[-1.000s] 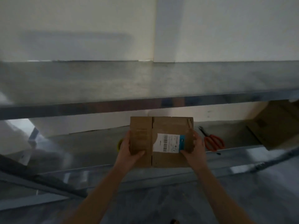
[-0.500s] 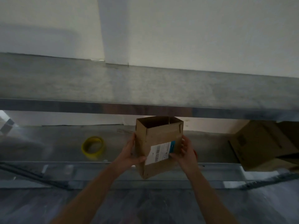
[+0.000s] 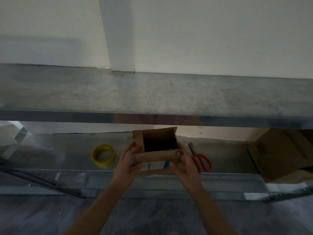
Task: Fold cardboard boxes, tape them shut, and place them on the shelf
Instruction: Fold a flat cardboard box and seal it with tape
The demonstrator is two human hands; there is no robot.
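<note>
While the left hand and right hand clasp its opposite sides, the open-topped cardboard box is at the lower shelf front, between yellow tape roll and scissors.

The small brown cardboard box is open, its dark inside turned up, and has a white and blue label on the near side. The left hand and right hand hold its sides over the metal shelf. A yellow tape roll lies there, to its left.
</note>
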